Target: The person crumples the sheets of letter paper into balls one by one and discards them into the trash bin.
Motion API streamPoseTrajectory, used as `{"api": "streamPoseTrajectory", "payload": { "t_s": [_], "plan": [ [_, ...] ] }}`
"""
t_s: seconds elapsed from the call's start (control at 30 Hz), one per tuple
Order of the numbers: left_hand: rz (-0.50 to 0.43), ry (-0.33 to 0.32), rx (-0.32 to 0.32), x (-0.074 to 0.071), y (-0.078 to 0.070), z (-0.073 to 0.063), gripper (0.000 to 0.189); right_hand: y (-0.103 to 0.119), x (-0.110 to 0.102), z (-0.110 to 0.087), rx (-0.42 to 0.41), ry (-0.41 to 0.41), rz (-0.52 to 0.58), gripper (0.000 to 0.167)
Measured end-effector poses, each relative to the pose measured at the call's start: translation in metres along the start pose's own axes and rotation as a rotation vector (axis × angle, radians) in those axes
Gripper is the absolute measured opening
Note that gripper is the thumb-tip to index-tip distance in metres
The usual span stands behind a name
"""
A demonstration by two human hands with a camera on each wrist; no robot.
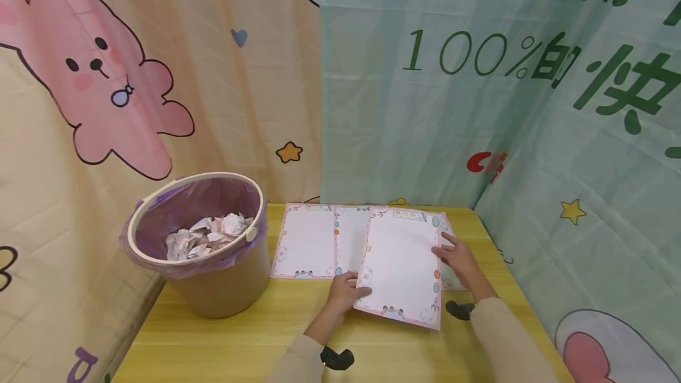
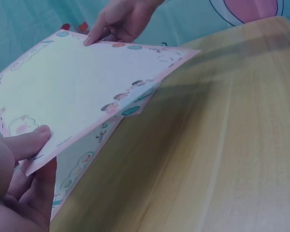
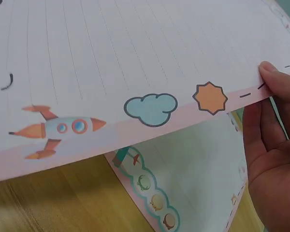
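A sheet of lined paper [image 1: 401, 262] with a pink border and cartoon prints is held up at a tilt between both hands. My left hand [image 1: 342, 295] pinches its lower left edge, thumb on top and fingers beneath, as the left wrist view shows. At the opposite edge, my right hand [image 1: 460, 260] pinches the paper between thumb and fingers [image 3: 255, 125]. A printed rocket, cloud and sun run along that border in the right wrist view. Below the held sheet, matching sheets lie on the table, one at the left [image 1: 305, 244] and another beside it [image 1: 348, 241], partly covered.
A brown wastebasket [image 1: 223, 288] with a purple liner [image 1: 159, 226] stands left of the sheets, with crumpled paper [image 1: 204, 235] inside. The wooden table [image 1: 239, 341] backs onto printed curtains [image 1: 393, 152] at the rear and sides. Black bands sit at both wrists.
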State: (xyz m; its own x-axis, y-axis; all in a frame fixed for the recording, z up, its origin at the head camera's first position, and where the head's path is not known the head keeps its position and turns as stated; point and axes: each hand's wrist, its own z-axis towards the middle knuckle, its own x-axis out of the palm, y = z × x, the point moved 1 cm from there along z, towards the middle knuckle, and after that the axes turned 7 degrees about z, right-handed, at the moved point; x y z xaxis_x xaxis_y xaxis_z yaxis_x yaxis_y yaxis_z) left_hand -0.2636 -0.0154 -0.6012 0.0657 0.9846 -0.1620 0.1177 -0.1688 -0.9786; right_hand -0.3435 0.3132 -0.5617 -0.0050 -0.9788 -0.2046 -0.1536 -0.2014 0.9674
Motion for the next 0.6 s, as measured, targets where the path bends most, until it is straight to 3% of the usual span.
{"api": "streamPoseTrajectory", "payload": {
  "t_s": [0.13, 0.3, 0.6],
  "plan": [
    [0.023, -0.009, -0.014, -0.013, -0.002, 0.005, 0.041, 0.013, 0.003, -0.001, 0.008, 0.005, 0.099, 0.070],
    [0.047, -0.016, 0.009, -0.031, -0.009, 0.010, 0.035, 0.028, 0.009, -0.002, -0.031, 0.042, 0.071, 0.060],
    [0.071, 0.010, 0.006, -0.064, -0.023, 0.004, 0.029, 0.055, 0.025, -0.002, -0.126, 0.102, -0.027, 0.050]
  ]
}}
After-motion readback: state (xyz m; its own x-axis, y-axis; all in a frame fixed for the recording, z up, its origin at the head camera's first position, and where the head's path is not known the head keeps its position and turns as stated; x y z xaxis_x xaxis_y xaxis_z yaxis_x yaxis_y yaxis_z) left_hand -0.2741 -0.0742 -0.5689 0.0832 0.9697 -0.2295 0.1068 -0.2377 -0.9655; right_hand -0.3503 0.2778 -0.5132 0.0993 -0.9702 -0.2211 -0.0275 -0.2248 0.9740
